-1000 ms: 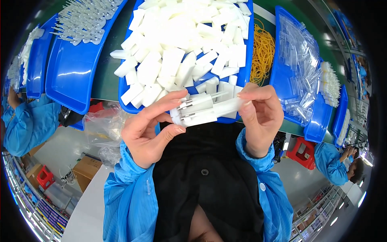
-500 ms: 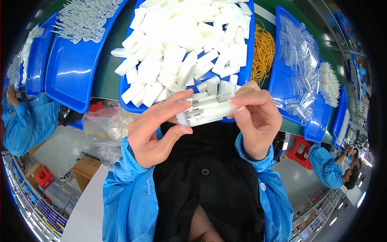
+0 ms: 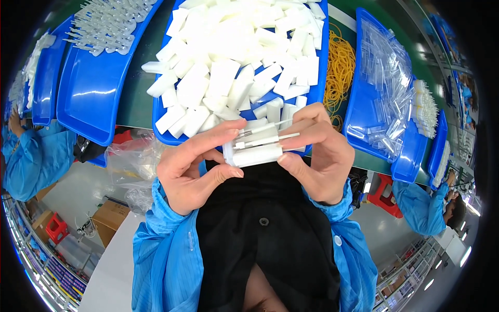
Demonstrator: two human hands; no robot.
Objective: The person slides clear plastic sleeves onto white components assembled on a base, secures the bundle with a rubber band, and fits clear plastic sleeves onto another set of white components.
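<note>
Between my two hands lies a small white part assembly (image 3: 253, 141): a pale end cap, thin rods with metal shanks, and white foam blocks along them. My left hand (image 3: 182, 177) grips the cap end between thumb and fingers. My right hand (image 3: 325, 158) is closed on the other end, thumb on the lower foam block, fingers curled behind; its fingertips are partly hidden. Just beyond both hands is a blue tray (image 3: 167, 137) heaped with white foam blocks (image 3: 223, 75).
At the left stand a blue tray (image 3: 86, 112) and a pile of white pronged parts (image 3: 106, 26). Yellow rubber bands (image 3: 339, 65) and clear plastic tubes (image 3: 384, 78) lie right. A plastic bag (image 3: 130, 164) hangs below the table edge. Co-workers in blue sleeves (image 3: 421, 208) sit at both sides.
My right hand has shifted slightly left and down, its thumb now on the lower foam block. The assembly has tilted and moved left a little, showing more of the rods.
</note>
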